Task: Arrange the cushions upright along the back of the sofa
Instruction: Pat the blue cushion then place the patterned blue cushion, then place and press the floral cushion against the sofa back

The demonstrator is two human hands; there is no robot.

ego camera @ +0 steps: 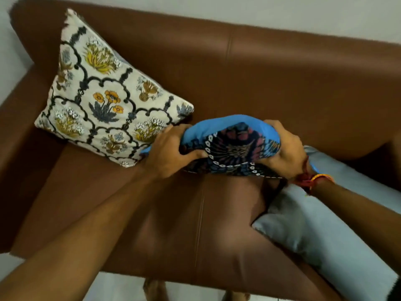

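So right now the person has both hands on the blue patterned cushion (230, 144), middle of the frame, just off the seat of the brown leather sofa (282, 83). Left hand (171, 151) is clamped around its left end, fingers curled into the fabric; right hand (284, 151) is closed on the right end, with red and orange thread bands (312, 181) at the wrist. It's squashed between them, bunched up and bowed, blue backing on top and a dark floral mandala print facing us.

Looks like the placing step for cushion number two. The cream floral cushion (102, 96) in the upper left is already leaning in the corner, tilted more than properly upright. Next move, I'd guess: lift the blue one back against the backrest beside it, let it spring out square, and stand it on edge. A pale grey-blue cushion (325, 231) lies flat at lower right, not yet done.
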